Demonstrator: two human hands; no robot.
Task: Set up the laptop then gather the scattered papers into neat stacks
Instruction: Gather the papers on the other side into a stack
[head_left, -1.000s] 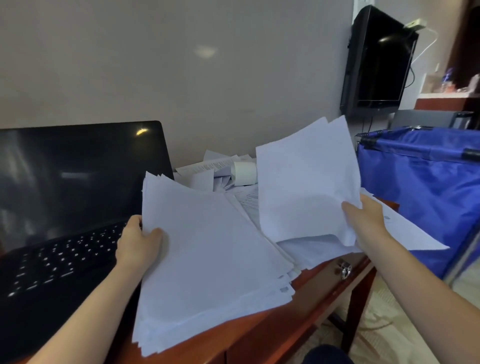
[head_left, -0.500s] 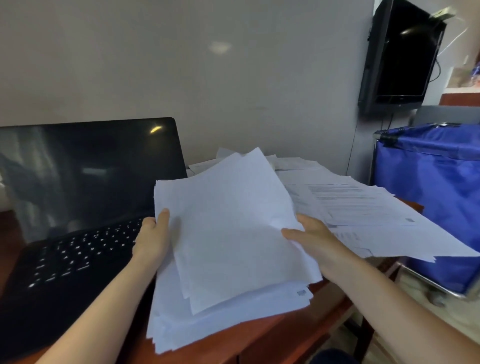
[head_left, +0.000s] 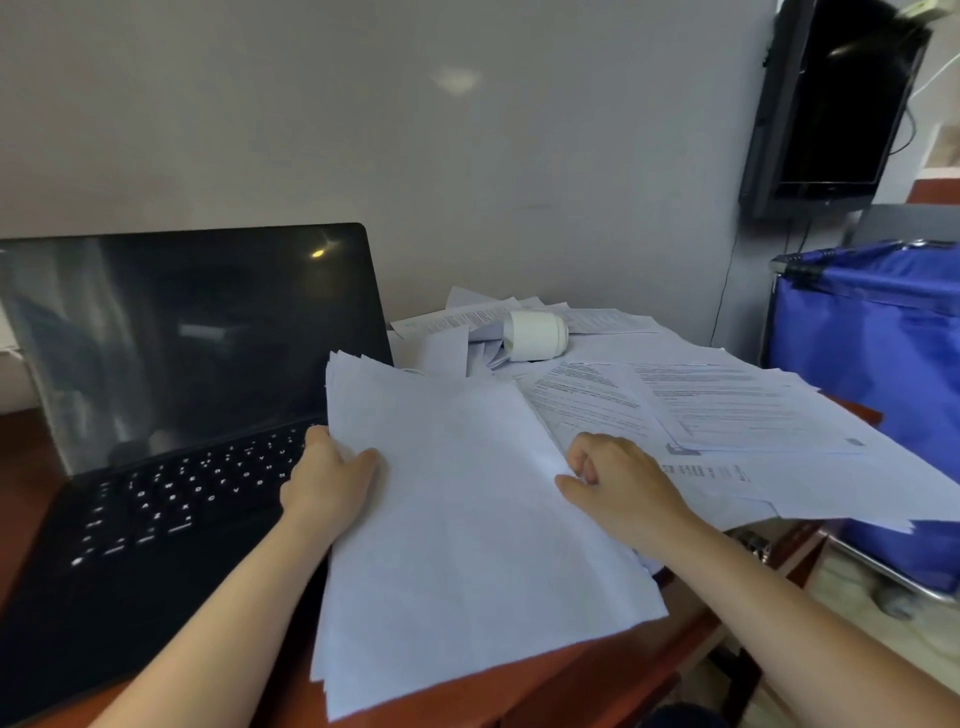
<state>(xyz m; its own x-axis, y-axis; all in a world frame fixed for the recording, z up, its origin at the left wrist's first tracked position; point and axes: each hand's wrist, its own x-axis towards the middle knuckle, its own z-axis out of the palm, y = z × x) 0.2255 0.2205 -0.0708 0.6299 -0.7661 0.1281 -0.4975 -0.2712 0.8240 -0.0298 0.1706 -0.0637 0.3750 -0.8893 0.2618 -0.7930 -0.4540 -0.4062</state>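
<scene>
Paper stack (head_left: 467, 530) in left hand (head_left: 327, 483) grip; right hand (head_left: 621, 486) at its edge

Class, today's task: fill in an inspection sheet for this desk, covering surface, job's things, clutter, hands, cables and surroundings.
Surface: reddish wooden desk, mostly covered.
Job's things: open laptop, display dark; stack of papers beside it; printed sheets spread loose on the right, overhanging the desk edge.
Clutter: white roll lying among sheets at the back.
Hands: left hand grips the stack's left edge; right hand curled at its right edge, grip unclear.
Cables: thin cable hanging down the wall.
Surroundings: wall screen, black; blue cart on the right.
</scene>
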